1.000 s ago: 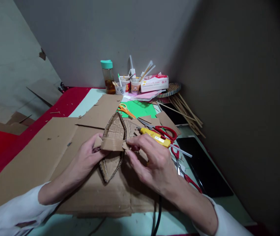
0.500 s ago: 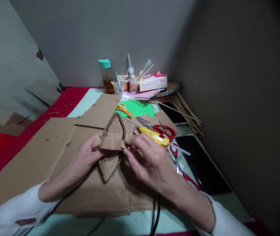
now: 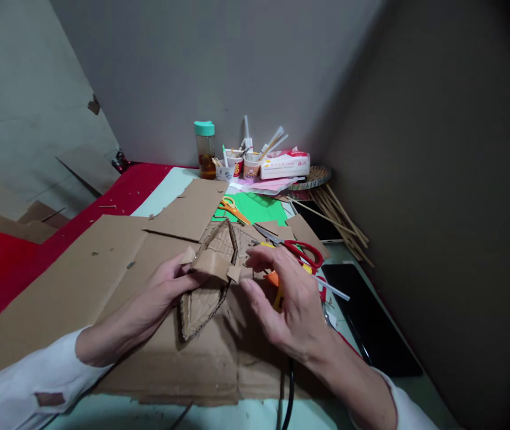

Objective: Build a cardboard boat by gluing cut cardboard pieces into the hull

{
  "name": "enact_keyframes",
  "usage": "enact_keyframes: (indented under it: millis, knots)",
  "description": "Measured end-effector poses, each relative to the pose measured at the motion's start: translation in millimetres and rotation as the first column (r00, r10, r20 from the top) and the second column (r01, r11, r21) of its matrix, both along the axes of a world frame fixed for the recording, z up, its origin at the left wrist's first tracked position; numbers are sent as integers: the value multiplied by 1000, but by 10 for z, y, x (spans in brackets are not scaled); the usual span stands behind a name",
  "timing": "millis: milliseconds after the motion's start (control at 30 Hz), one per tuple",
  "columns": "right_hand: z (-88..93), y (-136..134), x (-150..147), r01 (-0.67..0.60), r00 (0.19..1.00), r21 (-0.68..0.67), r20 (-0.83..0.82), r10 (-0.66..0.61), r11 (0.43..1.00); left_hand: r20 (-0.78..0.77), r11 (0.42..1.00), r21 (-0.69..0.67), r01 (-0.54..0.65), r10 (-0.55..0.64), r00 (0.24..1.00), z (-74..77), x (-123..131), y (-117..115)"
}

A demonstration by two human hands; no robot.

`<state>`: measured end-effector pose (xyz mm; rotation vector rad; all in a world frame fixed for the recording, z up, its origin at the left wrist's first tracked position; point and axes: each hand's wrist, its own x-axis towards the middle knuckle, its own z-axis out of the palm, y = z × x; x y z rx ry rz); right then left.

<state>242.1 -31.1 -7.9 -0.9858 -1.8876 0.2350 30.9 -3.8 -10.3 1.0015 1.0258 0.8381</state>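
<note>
The left hand point(image 3: 160, 294) reached in from the lower left, its white sleeve pulled back to the wrist, and held the cardboard boat point(image 3: 201, 309) by its left side, thumb over the hull beneath the strip point(image 3: 212, 264) that arched across it. The right hand point(image 3: 293, 307) hung just beside the strip's right end, fingers curled, with a moderate gap between thumb and forefinger and nothing pinched there. The boat was tilted, its upper point leaning right, above a large sheet of cardboard point(image 3: 183, 373).

Partly behind the right hand lay a yellow glue gun point(image 3: 307, 270), near red-handled scissors point(image 3: 311, 257). To the right was a dark tablet point(image 3: 371, 319), with thin wooden sticks point(image 3: 338, 221) beyond it. Farther back were orange scissors point(image 3: 236, 210) by green paper point(image 3: 264, 208), a bottle point(image 3: 206, 152) with a turquoise lid, paper cups point(image 3: 225, 174) and a tissue pack point(image 3: 285, 166). Red cloth point(image 3: 151, 182) edged the table's left side. A grey wall point(image 3: 219, 65) rose behind; pale floor point(image 3: 17, 77) showed at left.
</note>
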Motion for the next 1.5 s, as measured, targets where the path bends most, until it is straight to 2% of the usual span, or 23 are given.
enact_keyframes:
  millis: [200,367,467,933,1100,1500]
  knots:
    - [58,15,36,47,998,-39,-36,-49,998,-40,995,75,59,-56,998,-2,-43,-2]
    - [85,1,29,23,997,-154,-73,-35,988,-239,969,204,137,-86,967,28,-40,-17]
    - [79,-1,31,-13,995,-180,-96,-4,984,-283,955,255,150,-75,956,13,-26,-26]
    - [161,-46,9,-258,966,-66,-24,257,964,-454,918,283,278,-127,882,-7,-35,-47]
    - [170,-31,12,-260,964,-111,17,264,959,-470,911,286,295,-135,872,-26,-44,-60]
    - [179,-21,2,-287,957,-134,0,289,949,-475,909,281,308,-147,867,-74,-58,-38]
